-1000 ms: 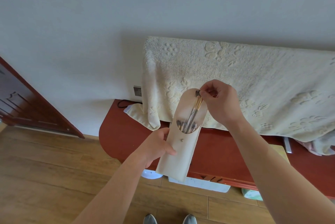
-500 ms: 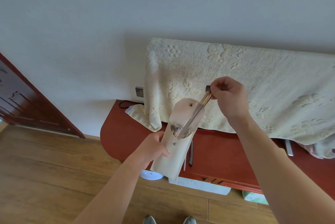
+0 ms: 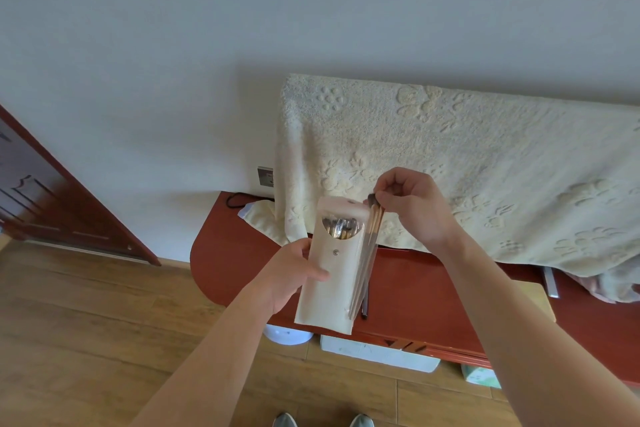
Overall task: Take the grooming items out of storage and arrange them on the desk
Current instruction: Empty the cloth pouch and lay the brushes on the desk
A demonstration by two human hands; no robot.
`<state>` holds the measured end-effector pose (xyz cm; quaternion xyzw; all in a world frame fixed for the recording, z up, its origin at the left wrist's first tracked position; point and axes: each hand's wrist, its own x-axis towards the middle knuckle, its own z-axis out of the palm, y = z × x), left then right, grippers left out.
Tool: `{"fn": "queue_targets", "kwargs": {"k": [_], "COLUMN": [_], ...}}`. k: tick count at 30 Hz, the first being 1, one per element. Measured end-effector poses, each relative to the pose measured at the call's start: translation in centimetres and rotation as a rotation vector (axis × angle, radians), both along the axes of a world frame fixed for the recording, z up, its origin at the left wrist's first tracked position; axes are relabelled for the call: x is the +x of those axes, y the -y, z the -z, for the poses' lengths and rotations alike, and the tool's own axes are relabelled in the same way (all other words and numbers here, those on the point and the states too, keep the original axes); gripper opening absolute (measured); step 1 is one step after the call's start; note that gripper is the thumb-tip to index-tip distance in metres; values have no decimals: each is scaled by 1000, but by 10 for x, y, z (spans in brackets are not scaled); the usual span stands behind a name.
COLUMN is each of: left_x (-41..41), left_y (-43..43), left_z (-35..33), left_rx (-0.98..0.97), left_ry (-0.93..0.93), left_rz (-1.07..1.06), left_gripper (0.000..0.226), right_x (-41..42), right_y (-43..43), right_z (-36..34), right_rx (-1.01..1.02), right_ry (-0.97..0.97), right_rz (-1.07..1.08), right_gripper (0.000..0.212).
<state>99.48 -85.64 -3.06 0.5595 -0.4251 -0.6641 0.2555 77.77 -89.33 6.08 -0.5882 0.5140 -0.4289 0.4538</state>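
Cream pouch: left hand grips | brushes beside it: right hand fingers pinch tops

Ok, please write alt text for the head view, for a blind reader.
The right hand pinches a bunch of slim brushes by their top ends, beside a cream pouch that the left hand holds above a red desk; more brushes show inside the pouch.

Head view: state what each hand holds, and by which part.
Left hand grips the cream pouch around its middle. Right hand pinches thin brushes by their dark upper ends, handles hanging down.
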Motion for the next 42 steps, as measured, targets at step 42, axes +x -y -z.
{"fn": "queue_targets", "kwargs": {"k": [42], "left_x": [-22], "left_y": [24], "left_z": [-2], "left_rx": [-53], "left_ry": [-232], "left_rz": [-276], "left_gripper": [28], "right_x": [-31], "right_y": [-5], "right_z": [50], "right_rx": [126], "right_ry": [-233], "right_rz": [100], "right_gripper": [14]}}
